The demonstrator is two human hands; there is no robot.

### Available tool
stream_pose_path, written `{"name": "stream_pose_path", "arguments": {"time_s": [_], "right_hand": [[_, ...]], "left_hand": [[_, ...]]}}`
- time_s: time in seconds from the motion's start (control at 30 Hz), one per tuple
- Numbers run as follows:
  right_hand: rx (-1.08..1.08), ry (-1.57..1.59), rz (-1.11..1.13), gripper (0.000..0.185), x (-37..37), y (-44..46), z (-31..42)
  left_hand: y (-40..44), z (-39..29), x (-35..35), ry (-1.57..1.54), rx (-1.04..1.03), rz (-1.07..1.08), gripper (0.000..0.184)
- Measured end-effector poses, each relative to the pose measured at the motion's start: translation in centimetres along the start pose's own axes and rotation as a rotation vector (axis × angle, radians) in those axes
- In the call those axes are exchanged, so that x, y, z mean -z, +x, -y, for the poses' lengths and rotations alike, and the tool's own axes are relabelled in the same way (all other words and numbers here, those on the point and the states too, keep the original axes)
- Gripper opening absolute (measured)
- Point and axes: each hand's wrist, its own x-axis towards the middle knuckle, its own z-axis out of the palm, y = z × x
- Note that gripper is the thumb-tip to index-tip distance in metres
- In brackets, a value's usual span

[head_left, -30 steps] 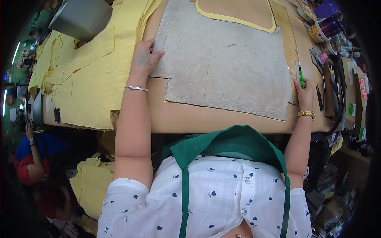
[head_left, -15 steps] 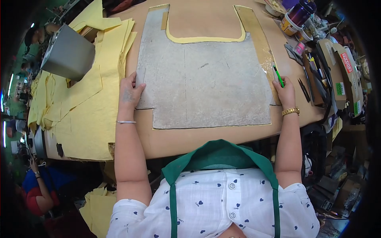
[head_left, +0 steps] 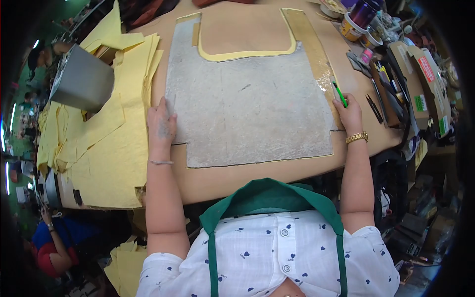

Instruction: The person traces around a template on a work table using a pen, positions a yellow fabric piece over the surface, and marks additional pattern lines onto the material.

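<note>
A large grey flat template (head_left: 247, 104) with a U-shaped cut-out and brown tape down its right arm lies on the tan table. Yellow material (head_left: 247, 55) shows along its cut-out and edges. My left hand (head_left: 162, 123) is at the template's left edge, thumb toward the sheet, fingers closed along the edge; their tips are partly hidden. At the right edge, my right hand (head_left: 350, 114) holds a slim green pen (head_left: 339, 94) pointing up and away. Its fingers are beside the template's rim.
Stacked yellow sheets (head_left: 111, 168) cover the left side, with a grey metal block (head_left: 81, 76) on them. Black tweezers (head_left: 374, 109), a cardboard box (head_left: 413, 74) and a tub (head_left: 352, 27) are at right. Another person's arm (head_left: 57, 237) shows at lower left.
The template and table appear slightly further left and tilted in view. My left thumb has drawn in closer to its fingers. The pen stays in my right hand.
</note>
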Motion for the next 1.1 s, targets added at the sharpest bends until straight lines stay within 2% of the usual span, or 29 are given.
{"name": "stream_pose_path", "arguments": {"time_s": [0.07,0.17,0.27,1.1], "right_hand": [[0.057,-0.012,-0.031,0.032,-0.3,0.2,-0.9],[0.057,-0.016,-0.032,0.033,-0.2,0.2,-0.8],[0.015,-0.003,-0.014,0.034,0.0,0.0,-0.2],[0.025,-0.003,-0.032,0.032,-0.1,-0.1,-0.3]], "left_hand": [[-0.9,-0.9,-0.3,0.067,-0.124,-0.120,0.045],[-2.6,-2.4,-1.4,0.156,-0.177,-0.238,0.040],[-2.5,-2.2,-1.1,0.102,-0.159,-0.140,0.038],[-2.5,-2.2,-1.3,0.147,-0.167,-0.122,0.039]]}}
